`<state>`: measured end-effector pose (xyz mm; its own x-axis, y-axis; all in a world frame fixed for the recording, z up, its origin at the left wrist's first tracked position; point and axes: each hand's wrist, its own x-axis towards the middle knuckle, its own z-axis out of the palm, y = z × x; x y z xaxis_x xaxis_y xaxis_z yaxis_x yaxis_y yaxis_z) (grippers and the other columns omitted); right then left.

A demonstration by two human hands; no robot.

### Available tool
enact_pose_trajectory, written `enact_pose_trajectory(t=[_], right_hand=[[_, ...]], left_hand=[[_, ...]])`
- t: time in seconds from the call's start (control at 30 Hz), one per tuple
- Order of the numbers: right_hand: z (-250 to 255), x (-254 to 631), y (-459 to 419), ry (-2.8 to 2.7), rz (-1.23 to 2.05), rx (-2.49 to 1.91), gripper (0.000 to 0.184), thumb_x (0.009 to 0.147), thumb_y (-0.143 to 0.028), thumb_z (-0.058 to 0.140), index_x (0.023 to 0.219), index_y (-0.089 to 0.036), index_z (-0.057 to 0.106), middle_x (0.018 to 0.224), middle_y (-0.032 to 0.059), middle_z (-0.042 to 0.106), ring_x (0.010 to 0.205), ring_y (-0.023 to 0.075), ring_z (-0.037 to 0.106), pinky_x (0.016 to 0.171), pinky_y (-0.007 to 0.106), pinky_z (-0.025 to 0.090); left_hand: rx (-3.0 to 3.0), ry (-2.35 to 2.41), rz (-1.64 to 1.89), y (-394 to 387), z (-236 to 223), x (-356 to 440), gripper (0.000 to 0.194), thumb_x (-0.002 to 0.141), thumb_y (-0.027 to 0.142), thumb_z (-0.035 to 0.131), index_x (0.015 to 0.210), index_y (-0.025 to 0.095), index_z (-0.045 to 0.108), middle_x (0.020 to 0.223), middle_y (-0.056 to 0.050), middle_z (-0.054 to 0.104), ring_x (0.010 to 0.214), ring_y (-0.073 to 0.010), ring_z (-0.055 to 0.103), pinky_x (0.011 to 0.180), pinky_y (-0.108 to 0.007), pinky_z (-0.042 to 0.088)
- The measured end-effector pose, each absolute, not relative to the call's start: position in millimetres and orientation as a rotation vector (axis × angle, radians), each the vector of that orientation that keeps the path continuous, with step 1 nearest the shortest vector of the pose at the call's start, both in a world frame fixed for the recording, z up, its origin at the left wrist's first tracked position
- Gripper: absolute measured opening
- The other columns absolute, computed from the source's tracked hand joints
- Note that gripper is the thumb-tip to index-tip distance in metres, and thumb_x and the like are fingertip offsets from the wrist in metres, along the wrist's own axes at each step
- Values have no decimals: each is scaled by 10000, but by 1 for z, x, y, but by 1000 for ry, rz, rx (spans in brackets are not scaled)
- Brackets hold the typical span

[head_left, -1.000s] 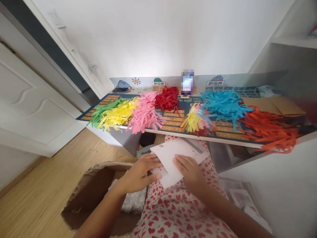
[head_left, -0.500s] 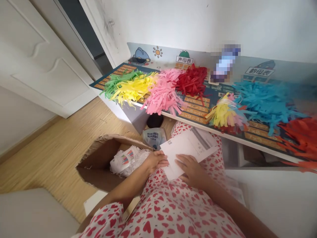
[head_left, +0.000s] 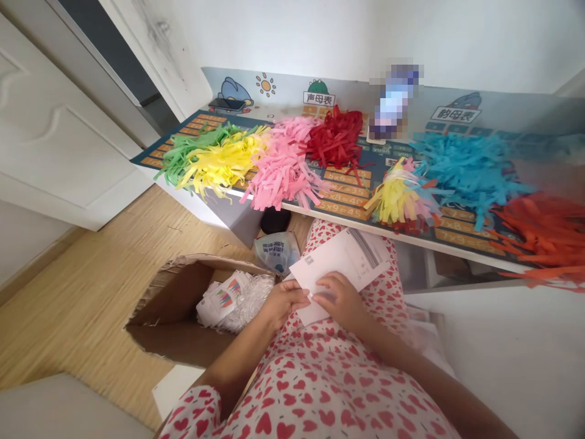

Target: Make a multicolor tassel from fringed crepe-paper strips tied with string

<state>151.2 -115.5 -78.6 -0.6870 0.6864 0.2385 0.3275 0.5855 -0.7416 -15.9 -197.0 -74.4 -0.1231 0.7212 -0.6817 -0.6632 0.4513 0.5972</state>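
White printed paper sheets [head_left: 336,259] lie over my lap, overlapping one another at the near left corner. My left hand [head_left: 286,303] has its fingers closed in a pinch on the left edge of the sheets. From the right, my right hand [head_left: 342,303] rests over them, fingers curled, with the fingertips at that same edge close to the left fingers. How many sheets there are I cannot tell. To the left on the floor stands an open cardboard box [head_left: 159,292], holding white packets with a coloured print [head_left: 225,299] and clear plastic wrapping.
Bunches of paper strips lie along the desk [head_left: 292,210]: green, yellow [head_left: 223,161], pink [head_left: 283,174], red [head_left: 336,137], blue [head_left: 470,167], orange [head_left: 548,235], and one mixed bundle [head_left: 400,195]. A blurred phone-like object [head_left: 393,103] stands behind. A printed plastic bag [head_left: 276,251] sits under the desk.
My right fingers have drawn in from lying flat on the paper to curling at its left edge. A lower sheet now shows apart from the upper one. The view has shifted slightly.
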Motion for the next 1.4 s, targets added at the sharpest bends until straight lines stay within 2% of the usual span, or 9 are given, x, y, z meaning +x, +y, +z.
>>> enact_pose_trajectory(t=[0.3,0.53,0.77,0.87,0.97,1.07,1.23,1.33,1.4], right_hand=[[-79,146,-127,-2311,872,-855,81,857,-229,642,786,-198,618,834,31,634,856,207,560,802,368,396],[-71,213,-106,-2299,1027,-874,179,880,-300,587,730,-206,616,789,31,641,792,187,586,753,321,443],[-62,384,-73,-2256,302,-2183,348,925,-360,449,767,-194,710,769,114,691,707,237,636,651,341,445],[-47,350,-84,-2394,208,-1802,468,950,-500,401,764,-206,713,753,106,692,727,230,640,695,349,470],[-31,278,-101,-2571,176,-896,550,875,-574,538,1242,-173,616,1218,156,642,1133,289,579,964,427,443],[-19,225,-112,-2660,114,-400,680,839,-538,611,1399,-177,473,1480,163,425,1368,348,365,1093,535,322],[-16,212,-104,-2491,178,-298,450,937,-197,414,1379,-136,475,1377,140,551,1340,246,441,1076,440,399],[-13,224,-101,-2296,341,-383,432,973,-185,330,1380,-177,473,1304,108,615,1246,188,542,1040,375,453],[-9,232,-103,-2188,501,-498,416,989,-233,328,1371,-207,491,1296,95,621,1203,187,577,1021,365,473]], left_hand=[[105,1242,1192,-199,-56,-13,430,439,332,946,701,80,718,671,-76,731,613,-123,682,684,-212,573],[175,1309,1197,-194,-59,-9,439,467,432,915,636,127,649,695,-30,725,587,-103,648,656,-218,541],[623,1480,1130,-196,-34,-33,396,632,498,811,662,134,657,688,-11,677,641,-107,586,666,-209,469],[804,1422,1031,-199,-6,-38,355,735,491,744,747,144,672,755,-15,684,704,-126,604,707,-227,479],[717,1364,997,-199,18,-30,363,712,481,775,712,151,623,706,-2,673,660,-118,618,692,-225,496],[491,1278,986,-199,37,-23,327,715,418,797,757,157,605,782,-30,712,692,-137,672,715,-255,536],[517,1147,983,-204,86,-26,380,776,367,750,1084,174,641,1114,-121,709,990,-224,693,909,-358,532],[1078,1185,868,-209,114,-27,555,804,463,695,1303,261,562,1299,-118,627,1162,-280,609,981,-433,486],[1548,1390,785,-206,120,-26,557,758,439,743,1276,295,594,1249,-94,652,1146,-276,597,983,-427,476]])
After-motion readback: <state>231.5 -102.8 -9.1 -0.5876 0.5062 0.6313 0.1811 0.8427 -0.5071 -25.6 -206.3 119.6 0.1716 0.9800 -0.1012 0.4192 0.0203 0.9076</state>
